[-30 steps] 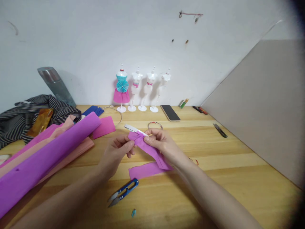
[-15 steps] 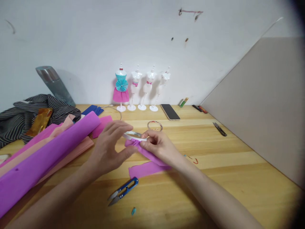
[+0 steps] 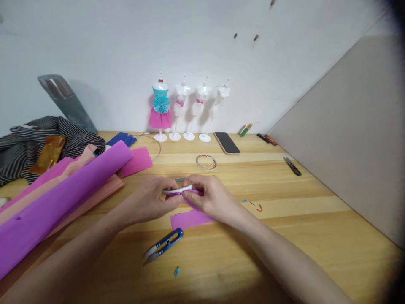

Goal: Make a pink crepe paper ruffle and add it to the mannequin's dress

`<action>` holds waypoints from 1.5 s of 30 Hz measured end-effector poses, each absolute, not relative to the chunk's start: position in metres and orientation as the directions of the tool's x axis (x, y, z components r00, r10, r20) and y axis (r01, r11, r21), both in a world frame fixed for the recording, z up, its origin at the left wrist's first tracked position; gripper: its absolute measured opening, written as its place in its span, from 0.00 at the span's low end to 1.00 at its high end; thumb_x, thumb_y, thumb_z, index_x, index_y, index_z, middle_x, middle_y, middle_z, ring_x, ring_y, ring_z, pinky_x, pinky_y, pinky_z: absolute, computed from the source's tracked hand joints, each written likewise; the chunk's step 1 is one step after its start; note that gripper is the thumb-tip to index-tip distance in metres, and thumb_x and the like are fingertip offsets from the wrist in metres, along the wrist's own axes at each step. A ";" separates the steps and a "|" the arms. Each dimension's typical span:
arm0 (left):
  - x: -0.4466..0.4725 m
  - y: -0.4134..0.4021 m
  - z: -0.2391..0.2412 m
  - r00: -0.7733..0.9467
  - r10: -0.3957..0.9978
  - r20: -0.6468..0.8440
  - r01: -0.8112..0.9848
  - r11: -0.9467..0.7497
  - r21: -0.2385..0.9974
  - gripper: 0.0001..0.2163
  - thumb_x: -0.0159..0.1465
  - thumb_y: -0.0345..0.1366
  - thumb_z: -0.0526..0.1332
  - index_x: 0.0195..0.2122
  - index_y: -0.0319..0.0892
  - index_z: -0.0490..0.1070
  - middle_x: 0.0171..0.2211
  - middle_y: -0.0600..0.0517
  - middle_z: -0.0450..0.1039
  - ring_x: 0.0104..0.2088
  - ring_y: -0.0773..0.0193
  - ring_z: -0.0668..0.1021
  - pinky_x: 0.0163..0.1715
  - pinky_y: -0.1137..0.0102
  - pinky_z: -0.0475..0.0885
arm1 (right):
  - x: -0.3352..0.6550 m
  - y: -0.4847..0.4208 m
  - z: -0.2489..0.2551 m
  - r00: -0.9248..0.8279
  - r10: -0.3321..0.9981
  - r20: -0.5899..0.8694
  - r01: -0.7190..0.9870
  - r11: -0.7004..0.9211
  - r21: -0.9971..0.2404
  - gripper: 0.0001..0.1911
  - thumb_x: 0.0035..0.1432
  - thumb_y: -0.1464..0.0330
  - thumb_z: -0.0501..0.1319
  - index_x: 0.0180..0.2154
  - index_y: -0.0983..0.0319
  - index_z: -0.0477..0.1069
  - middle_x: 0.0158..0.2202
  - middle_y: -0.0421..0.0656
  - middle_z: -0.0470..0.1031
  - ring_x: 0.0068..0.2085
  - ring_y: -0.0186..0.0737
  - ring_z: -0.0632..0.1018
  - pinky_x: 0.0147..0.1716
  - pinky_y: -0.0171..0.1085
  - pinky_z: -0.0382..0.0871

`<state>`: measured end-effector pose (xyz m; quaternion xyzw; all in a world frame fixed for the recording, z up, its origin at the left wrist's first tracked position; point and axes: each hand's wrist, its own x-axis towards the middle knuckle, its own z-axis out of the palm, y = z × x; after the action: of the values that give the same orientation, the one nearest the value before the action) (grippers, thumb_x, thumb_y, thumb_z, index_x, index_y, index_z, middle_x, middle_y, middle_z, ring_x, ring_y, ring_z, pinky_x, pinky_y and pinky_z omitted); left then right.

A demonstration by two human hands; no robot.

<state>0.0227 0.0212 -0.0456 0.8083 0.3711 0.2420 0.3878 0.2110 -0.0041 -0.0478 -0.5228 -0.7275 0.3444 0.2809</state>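
My left hand and my right hand meet over the middle of the table. Between their fingertips they pinch a white tape roll together with the gathered edge of a purple crepe paper strip. Part of that strip trails down onto the wood below my right hand. Thumbs press from beneath, and the fingers hide much of the ring and the gathers. Closer to me lie blue thread snips, with a small teal scrap beyond their blade tips.
Crepe paper rolls and striped cloth fill the left side, near a leaning flask. Several small mannequins stand along the wall. A phone, a bracelet-like ring and black snips lie farther back and right.
My left hand, with fingers spread before, has closed on the tape roll and paper edge. The ring has tilted and is more covered. The view has dipped slightly.
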 end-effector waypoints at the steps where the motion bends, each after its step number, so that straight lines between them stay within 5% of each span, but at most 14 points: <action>1: 0.023 0.022 -0.047 0.618 0.782 0.081 0.423 -0.417 0.805 0.09 0.58 0.35 0.59 0.23 0.39 0.69 0.20 0.57 0.62 0.25 0.68 0.64 0.25 0.73 0.55 | 0.211 -0.004 -0.048 -0.301 0.952 0.050 0.569 0.221 -0.792 0.04 0.53 0.71 0.59 0.27 0.62 0.71 0.18 0.35 0.61 0.21 0.30 0.60 0.21 0.31 0.50; 5: 0.023 0.025 -0.050 0.636 0.771 -0.024 0.464 -0.357 0.811 0.12 0.60 0.36 0.56 0.20 0.39 0.62 0.19 0.58 0.54 0.23 0.70 0.59 0.24 0.73 0.51 | 0.210 -0.004 -0.047 -0.308 0.951 0.037 0.532 0.204 -0.822 0.03 0.53 0.71 0.60 0.28 0.62 0.72 0.18 0.36 0.62 0.21 0.30 0.61 0.21 0.31 0.50; 11: 0.019 0.032 -0.052 0.662 0.749 -0.021 0.302 -0.241 0.922 0.12 0.61 0.37 0.57 0.22 0.39 0.69 0.20 0.55 0.63 0.24 0.69 0.65 0.24 0.74 0.57 | 0.217 -0.008 -0.037 -0.318 0.944 -0.082 0.434 0.068 -0.899 0.13 0.56 0.64 0.61 0.42 0.64 0.73 0.21 0.35 0.61 0.21 0.31 0.61 0.20 0.32 0.55; 15: 0.019 0.030 -0.050 0.674 0.738 -0.034 0.296 -0.227 0.928 0.11 0.61 0.38 0.58 0.24 0.39 0.71 0.20 0.55 0.64 0.24 0.68 0.65 0.23 0.74 0.57 | 0.224 -0.014 -0.030 -0.386 0.921 -0.057 0.481 0.148 -0.864 0.23 0.56 0.64 0.62 0.53 0.63 0.70 0.24 0.37 0.65 0.24 0.32 0.63 0.22 0.32 0.58; 29: 0.023 0.019 -0.042 0.559 0.806 0.194 0.533 -0.528 0.661 0.14 0.63 0.37 0.53 0.20 0.39 0.64 0.18 0.57 0.59 0.22 0.69 0.62 0.24 0.72 0.51 | 0.228 -0.023 -0.019 -0.460 0.873 -0.160 0.670 0.223 -0.708 0.45 0.56 0.67 0.63 0.69 0.60 0.45 0.22 0.33 0.64 0.22 0.33 0.65 0.24 0.34 0.58; 34: 0.020 0.020 -0.037 0.513 0.843 0.164 0.533 -0.462 0.708 0.14 0.63 0.37 0.53 0.21 0.39 0.64 0.19 0.57 0.60 0.23 0.70 0.63 0.24 0.72 0.52 | 0.227 -0.019 -0.021 -0.364 0.931 -0.018 0.601 0.220 -0.768 0.37 0.57 0.67 0.61 0.65 0.62 0.51 0.24 0.34 0.65 0.24 0.33 0.65 0.25 0.33 0.58; 40: 0.021 0.015 -0.036 0.493 0.861 0.123 0.500 -0.396 0.770 0.14 0.62 0.39 0.53 0.21 0.39 0.65 0.20 0.57 0.61 0.24 0.70 0.63 0.24 0.73 0.53 | 0.222 -0.012 -0.035 -0.218 0.966 0.141 0.475 0.231 -0.849 0.09 0.56 0.63 0.62 0.34 0.61 0.65 0.24 0.36 0.65 0.24 0.31 0.65 0.24 0.33 0.57; 45: 0.022 0.012 -0.037 0.506 0.853 0.129 0.461 -0.394 0.795 0.14 0.62 0.39 0.54 0.21 0.39 0.64 0.20 0.57 0.59 0.24 0.71 0.63 0.24 0.74 0.55 | 0.216 -0.012 -0.041 -0.173 0.961 0.217 0.506 0.276 -0.817 0.11 0.55 0.66 0.61 0.24 0.62 0.66 0.20 0.35 0.60 0.23 0.31 0.60 0.22 0.33 0.53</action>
<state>0.0225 0.0122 -0.0367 0.7894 0.4159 0.2718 0.3605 0.2165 -0.0119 -0.0406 -0.5207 -0.7040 0.3015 0.3773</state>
